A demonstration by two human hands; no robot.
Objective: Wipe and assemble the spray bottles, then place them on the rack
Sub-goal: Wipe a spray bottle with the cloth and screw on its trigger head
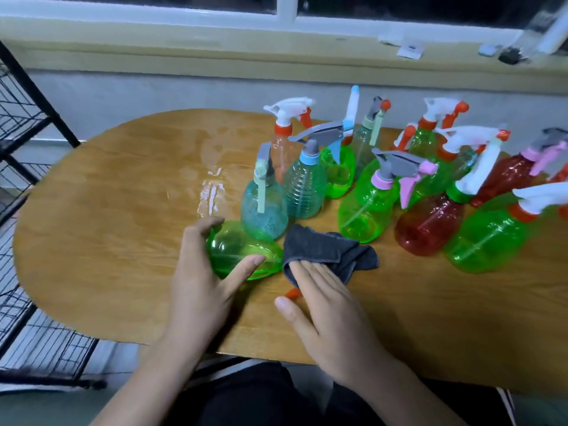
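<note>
Head view: lower centre, the left hand (199, 281) curls thumb and fingers round the green bottle (236, 250), which lies on its side. The right hand (322, 309) presses flat on the grey cloth (322, 244). Bottle likely light, thin-walled, slick; hold its belly gently.

Left grip (199, 281) curled, thumb and fingers spread wide, right grip (325, 315) flat, fingers straight, forearms extended forward

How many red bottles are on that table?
2: a front red bottle with a green collar, and a rear red bottle with a pink collar. More may be cut off at the right edge.
</note>
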